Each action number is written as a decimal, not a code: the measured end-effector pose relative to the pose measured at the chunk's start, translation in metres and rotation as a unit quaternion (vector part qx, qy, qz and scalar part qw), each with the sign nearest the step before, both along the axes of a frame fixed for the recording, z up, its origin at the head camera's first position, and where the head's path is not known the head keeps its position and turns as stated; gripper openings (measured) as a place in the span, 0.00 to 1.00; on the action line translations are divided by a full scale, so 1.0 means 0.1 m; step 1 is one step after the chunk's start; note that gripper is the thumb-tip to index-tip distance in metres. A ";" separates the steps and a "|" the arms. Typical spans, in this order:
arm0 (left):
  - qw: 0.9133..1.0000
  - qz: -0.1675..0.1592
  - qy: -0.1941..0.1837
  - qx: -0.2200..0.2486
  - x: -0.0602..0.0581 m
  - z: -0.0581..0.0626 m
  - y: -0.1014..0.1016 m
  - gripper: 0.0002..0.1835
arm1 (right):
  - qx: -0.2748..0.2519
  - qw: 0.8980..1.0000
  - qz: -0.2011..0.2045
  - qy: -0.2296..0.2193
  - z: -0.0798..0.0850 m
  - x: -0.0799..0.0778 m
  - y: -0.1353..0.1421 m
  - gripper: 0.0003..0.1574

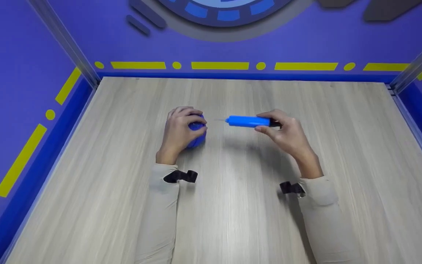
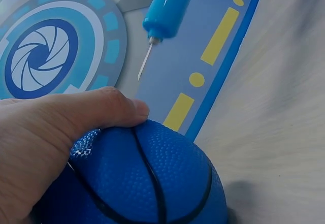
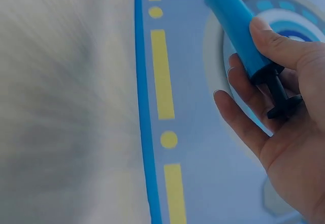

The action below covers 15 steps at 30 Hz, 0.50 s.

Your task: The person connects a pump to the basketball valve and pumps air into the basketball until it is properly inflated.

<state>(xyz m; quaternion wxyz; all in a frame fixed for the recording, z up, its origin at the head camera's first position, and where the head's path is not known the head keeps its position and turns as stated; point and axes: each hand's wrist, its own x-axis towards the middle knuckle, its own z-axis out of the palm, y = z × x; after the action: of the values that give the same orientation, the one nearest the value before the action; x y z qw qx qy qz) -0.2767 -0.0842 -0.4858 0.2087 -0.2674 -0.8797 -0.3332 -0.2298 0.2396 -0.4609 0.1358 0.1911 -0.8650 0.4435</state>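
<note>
My left hand [image 1: 178, 128] grips a small blue ball [image 2: 152, 173] with black seam lines and a pebbled surface, like a toy basketball. In the left wrist view the thumb lies across the top of the ball. My right hand [image 1: 286, 132] holds a blue hand pump [image 1: 248, 121] near its rear end, thumb on one side and fingers on the other. A thin metal needle [image 2: 145, 61] sticks out of the pump's front and points toward the ball, with a gap between them. The pump's black handle [image 3: 278, 94] is pushed in close to the barrel, near the palm.
Beneath the hands is a light wood-grain table [image 1: 229, 205]. Blue panels with yellow dashes [image 1: 220, 65] rise behind it and at both sides, joined by metal corner posts [image 1: 68, 36]. A black strap mount [image 1: 180, 176] sits on each sleeved wrist.
</note>
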 end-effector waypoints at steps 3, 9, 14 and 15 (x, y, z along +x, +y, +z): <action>1.000 -0.003 -0.003 0.000 0.00 0.00 0.00 0.07 | -0.019 1.000 -0.021 0.000 0.00 -0.01 0.10 0.21; 1.000 -0.005 0.003 0.006 0.00 -0.01 0.00 0.06 | -0.050 0.997 -0.061 -0.001 -0.01 -0.04 0.24 0.22; 1.000 -0.005 0.003 0.008 0.00 0.00 0.01 0.07 | -0.067 0.992 -0.107 0.002 -0.06 -0.08 0.32 0.22; 1.000 -0.005 0.002 0.009 0.00 -0.01 0.01 0.07 | -0.070 0.991 -0.116 0.000 -0.07 -0.09 0.34 0.22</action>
<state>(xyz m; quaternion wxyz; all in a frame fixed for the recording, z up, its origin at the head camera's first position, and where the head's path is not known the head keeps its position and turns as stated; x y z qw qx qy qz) -0.2766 -0.0832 -0.4864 0.2112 -0.2703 -0.8752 -0.3412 -0.2385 0.2740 -0.4681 0.1993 0.0790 -0.8482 0.4844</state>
